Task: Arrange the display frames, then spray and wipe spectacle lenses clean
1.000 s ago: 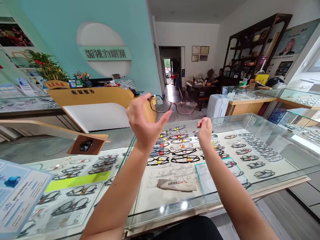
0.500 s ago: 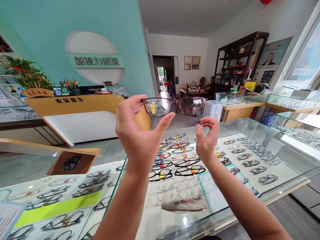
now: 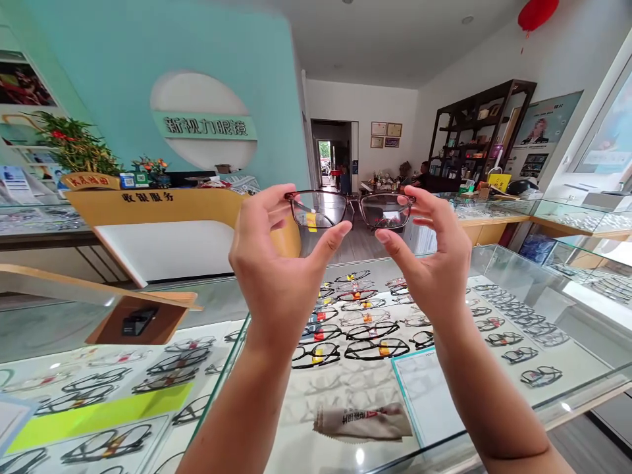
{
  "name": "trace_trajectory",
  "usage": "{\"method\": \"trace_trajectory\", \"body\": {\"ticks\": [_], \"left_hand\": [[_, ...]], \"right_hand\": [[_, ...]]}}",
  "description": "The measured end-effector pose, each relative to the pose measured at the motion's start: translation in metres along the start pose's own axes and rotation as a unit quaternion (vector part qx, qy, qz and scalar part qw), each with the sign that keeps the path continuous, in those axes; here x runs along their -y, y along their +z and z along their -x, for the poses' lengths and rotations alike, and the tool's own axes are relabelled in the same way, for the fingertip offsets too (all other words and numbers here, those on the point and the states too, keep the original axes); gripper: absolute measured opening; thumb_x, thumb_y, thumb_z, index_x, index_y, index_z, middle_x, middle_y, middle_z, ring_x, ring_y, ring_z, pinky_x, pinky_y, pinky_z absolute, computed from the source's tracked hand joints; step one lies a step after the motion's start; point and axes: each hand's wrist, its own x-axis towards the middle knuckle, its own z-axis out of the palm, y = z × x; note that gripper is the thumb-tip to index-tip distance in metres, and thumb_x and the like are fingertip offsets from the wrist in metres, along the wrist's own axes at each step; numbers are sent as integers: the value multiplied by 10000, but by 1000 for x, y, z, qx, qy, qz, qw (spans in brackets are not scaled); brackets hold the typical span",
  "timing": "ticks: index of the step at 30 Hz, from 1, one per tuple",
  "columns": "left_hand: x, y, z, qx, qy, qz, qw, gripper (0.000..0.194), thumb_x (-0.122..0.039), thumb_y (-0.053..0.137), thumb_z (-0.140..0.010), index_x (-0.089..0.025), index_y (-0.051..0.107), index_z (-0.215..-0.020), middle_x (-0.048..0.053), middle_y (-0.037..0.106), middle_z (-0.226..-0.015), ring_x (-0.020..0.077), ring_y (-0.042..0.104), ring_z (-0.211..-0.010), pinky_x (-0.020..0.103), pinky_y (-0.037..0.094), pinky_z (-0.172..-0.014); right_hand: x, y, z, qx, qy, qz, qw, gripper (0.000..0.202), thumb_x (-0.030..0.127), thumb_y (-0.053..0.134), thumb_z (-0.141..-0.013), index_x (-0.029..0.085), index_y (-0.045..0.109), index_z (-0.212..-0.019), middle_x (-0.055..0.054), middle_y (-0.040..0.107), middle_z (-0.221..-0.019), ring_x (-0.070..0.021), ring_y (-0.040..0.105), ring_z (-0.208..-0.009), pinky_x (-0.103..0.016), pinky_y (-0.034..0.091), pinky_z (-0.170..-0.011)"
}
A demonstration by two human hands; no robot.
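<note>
A pair of dark-rimmed eyeglasses (image 3: 352, 197) is held up level in front of me, with a yellow tag showing at the left lens. My left hand (image 3: 276, 250) grips the frame at its left end, thumb below and fingers above. At the other end my right hand (image 3: 434, 247) pinches the right side of the frame between thumb and fingers. Below both hands lies a glass display case (image 3: 345, 395). A beige lens cloth or pouch (image 3: 363, 422) lies on the glass near its front edge.
Rows of spectacles (image 3: 378, 349) lie in the case. A wooden-framed mirror stand (image 3: 143, 316) is at left, a yellow reception counter (image 3: 197, 204) behind it. More glass showcases (image 3: 582, 214) stand at right. A person (image 3: 423, 172) sits far back.
My right hand has risen from below the eyeglasses and closed on their right end. My left hand keeps its grip, and the view has tilted slightly upward.
</note>
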Motion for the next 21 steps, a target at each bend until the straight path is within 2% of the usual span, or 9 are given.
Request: {"method": "trace_trajectory", "body": {"ticks": [6,12,17,21], "left_hand": [[4,5,3,-3,-6,10,1000,651,-656,969,-826,-317,722,-1324,82,782,-1244,325,780,-1151,536,660,-1038],[5,7,1,13,-40,72,996,611,-651,972,-832,-300,765,-1287,86,797,-1194,288,782,-1155,506,643,-1084],[6,10,-1,-10,-48,116,992,566,-622,1005,-801,-295,800,-1215,38,763,-1036,222,742,-939,444,641,-922],[4,11,0,-23,-42,95,994,554,-607,999,-818,-293,806,-1232,36,754,-1036,220,739,-935,440,627,-927]], "right_hand": [[3,-4,-4,6,51,-50,997,518,535,808,-1015,377,692,-1495,-89,764,-1390,-315,736,-1247,-542,638,-1061],[-4,-7,-5,12,64,-71,995,490,545,804,-1017,355,702,-1457,-87,762,-1353,-303,739,-1237,-531,635,-1057],[-11,-7,-8,36,64,-114,991,473,550,826,-997,321,698,-1391,-68,750,-1252,-271,739,-1176,-500,628,-1047],[-15,-6,-9,44,67,-137,987,458,553,821,-998,325,694,-1375,-58,744,-1230,-265,736,-1171,-493,623,-1040]]}}
